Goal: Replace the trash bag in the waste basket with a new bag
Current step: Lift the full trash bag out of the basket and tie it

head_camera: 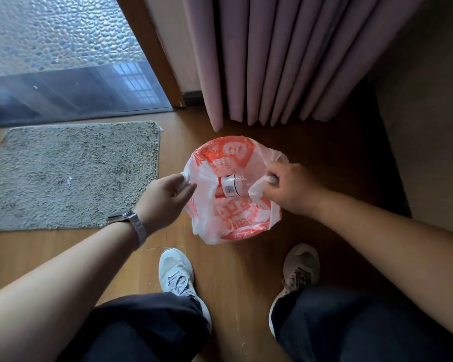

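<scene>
The bag [233, 220], white with orange print, is standing open in a round shape on the wooden floor [236, 270], just in front of the curtain [285, 61] and to the right of the grey mat [76, 176]. The bag is covering the basket, so the basket cannot be seen.

The left hand [165, 197] is gripping the left handle [186, 178] of the bag, with the fingers curled round a bunched loop of plastic at the left rim. The right hand [290, 189] is pinching the right handle [270, 178] in curled fingers at the right rim. Both hands are holding their handles above the mouth of the bag, and the plastic is drawing inward from each side.

A labelled bottle [230, 188] is lying inside the bag, between the two hands.

A watch [134, 223] is sitting on the left wrist. The left shoe [175, 273] and right shoe [300, 267] are standing on the floor near the bag, one to each side of its near edge. A glass door [63, 61] is standing beyond the mat.
</scene>
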The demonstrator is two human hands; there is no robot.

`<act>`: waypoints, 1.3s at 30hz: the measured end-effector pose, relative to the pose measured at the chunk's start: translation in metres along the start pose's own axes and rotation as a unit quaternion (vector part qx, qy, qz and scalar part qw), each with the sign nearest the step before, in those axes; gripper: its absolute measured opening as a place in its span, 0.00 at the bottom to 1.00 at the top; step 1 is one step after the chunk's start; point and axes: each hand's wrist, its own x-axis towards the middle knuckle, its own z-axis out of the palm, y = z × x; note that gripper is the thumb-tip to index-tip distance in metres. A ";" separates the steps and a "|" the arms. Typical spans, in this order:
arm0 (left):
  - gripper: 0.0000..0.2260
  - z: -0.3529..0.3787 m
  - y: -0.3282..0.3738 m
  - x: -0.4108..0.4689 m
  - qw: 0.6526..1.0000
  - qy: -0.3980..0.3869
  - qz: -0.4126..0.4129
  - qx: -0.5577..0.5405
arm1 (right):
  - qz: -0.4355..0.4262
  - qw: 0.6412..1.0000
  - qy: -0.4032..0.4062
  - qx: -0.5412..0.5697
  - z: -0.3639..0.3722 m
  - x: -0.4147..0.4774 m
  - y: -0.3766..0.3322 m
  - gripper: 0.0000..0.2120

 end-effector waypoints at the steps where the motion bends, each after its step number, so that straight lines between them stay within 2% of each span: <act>1: 0.21 -0.003 0.007 -0.003 1.000 0.009 -0.001 -0.010 | -0.007 1.000 0.003 0.007 -0.003 -0.003 -0.008 0.08; 5: 0.19 -0.009 0.033 -0.011 0.999 0.032 -0.019 0.016 | -0.047 0.999 -0.011 0.014 -0.011 -0.018 -0.030 0.04; 8: 0.15 -0.010 0.035 -0.015 0.996 0.049 -0.049 0.052 | -0.050 0.998 -0.041 0.021 -0.014 -0.025 -0.036 0.06; 11: 0.11 -0.014 0.027 -0.016 0.994 0.069 -0.083 0.007 | -0.058 0.998 -0.032 0.021 -0.013 -0.026 -0.037 0.08; 15: 0.05 -0.013 0.023 -0.011 0.991 0.069 -0.100 -0.052 | -0.065 0.997 0.017 0.030 -0.008 -0.020 -0.032 0.06; 18: 0.10 -0.007 0.022 -0.007 0.993 0.056 -0.089 -0.060 | -0.066 0.997 0.021 0.027 -0.001 -0.013 -0.023 0.08; 21: 0.19 -0.005 0.018 0.003 0.996 0.067 -0.062 0.014 | -0.056 0.995 0.079 0.035 0.003 0.001 -0.011 0.10; 23: 0.19 -0.001 0.006 0.018 0.993 0.077 -0.078 0.043 | -0.050 0.990 0.133 0.018 0.002 0.016 -0.002 0.09; 25: 0.17 0.006 -0.010 0.033 0.988 0.066 -0.121 0.069 | -0.040 0.988 0.149 -0.024 0.006 0.034 0.010 0.12; 29: 0.23 0.026 -0.039 0.052 0.977 0.031 -0.185 0.099 | 0.049 0.991 0.105 -0.067 0.028 0.065 0.033 0.18; 32: 0.18 0.035 -0.050 0.061 0.977 0.010 -0.175 0.120 | 0.148 0.986 0.059 -0.050 0.043 0.082 0.044 0.26; 34: 0.16 0.039 -0.053 0.063 0.979 0.013 -0.162 0.120 | 0.191 0.981 0.039 -0.018 0.050 0.092 0.052 0.27; 36: 0.15 0.043 -0.056 0.063 0.982 0.041 -0.151 0.107 | 0.182 0.983 0.028 0.011 0.056 0.099 0.058 0.23; 39: 0.15 0.046 -0.058 0.063 0.984 0.077 -0.123 0.107 | 0.121 0.991 0.044 0.019 0.064 0.100 0.059 0.15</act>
